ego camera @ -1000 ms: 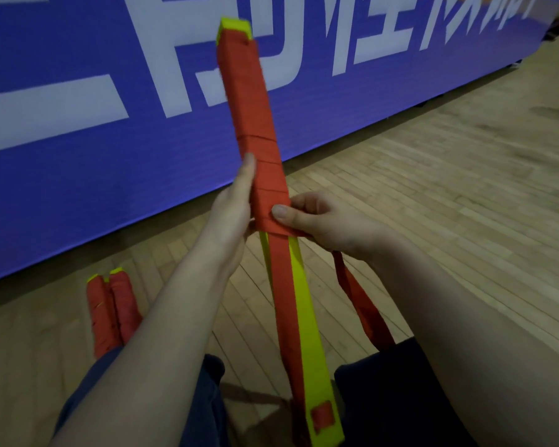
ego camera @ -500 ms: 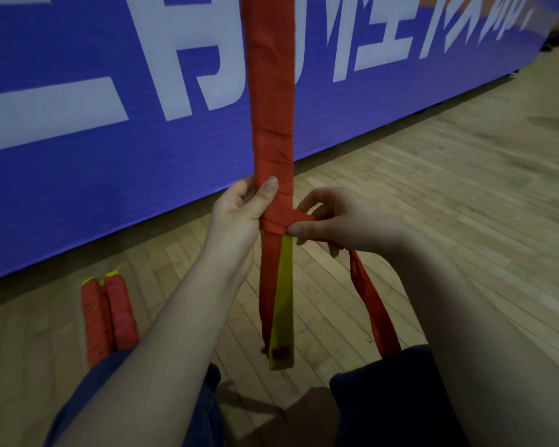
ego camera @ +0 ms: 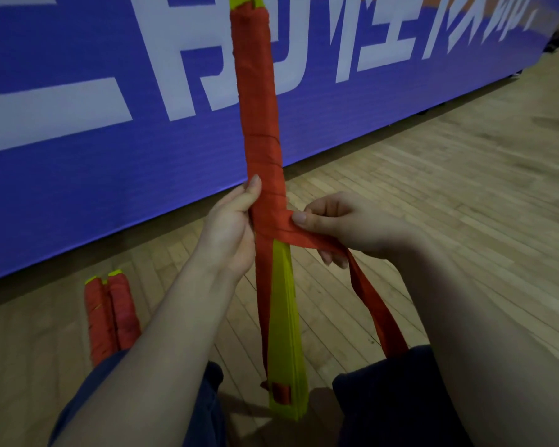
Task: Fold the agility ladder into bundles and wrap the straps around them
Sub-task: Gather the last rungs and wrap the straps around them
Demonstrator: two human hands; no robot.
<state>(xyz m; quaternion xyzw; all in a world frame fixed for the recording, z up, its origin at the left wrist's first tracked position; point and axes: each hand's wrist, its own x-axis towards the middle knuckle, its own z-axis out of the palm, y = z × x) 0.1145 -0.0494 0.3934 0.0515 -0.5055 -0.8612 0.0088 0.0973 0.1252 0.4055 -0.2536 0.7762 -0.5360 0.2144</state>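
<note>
**Item:** long flat bundle (ego camera: pixel 261 124) of folded yellow-green plastic ladder rungs. It is held upright between both hands, with its upper half bound in turns of red webbing. The yellow top end shows at the upper edge of view; half a second ago it ran out of sight.

**Left hand** (ego camera: pixel 228 235): grip closed round the bundle's left edge at mid-length. The thumb points up along the wrapped part; earlier it lay across the front.

**Right hand** (ego camera: pixel 346 225): thumb and forefinger pinch the red strap (ego camera: pixel 304 238) just right of the bundle. The strap crosses the bundle's front directly below the left grip and slants down into the right grip, drawn further out than before. Its loose tail (ego camera: pixel 380 317) hangs below the right grip to the thigh.

**Unwrapped lower length** (ego camera: pixel 284 317): bare yellow-green rungs with a red strip alongside, below both grips. The bottom end sits between the knees, lower in view than before.

**Also present:**
- Two finished red-wrapped bundles (ego camera: pixel 110 317), side by side and touching, on the wooden plank floor (ego camera: pixel 433 188) low and left of the left grip.
- Blue banner (ego camera: pixel 78 162) with white characters, beyond both grips.
- Dark blue trousers (ego camera: pixel 384 401), beneath.
</note>
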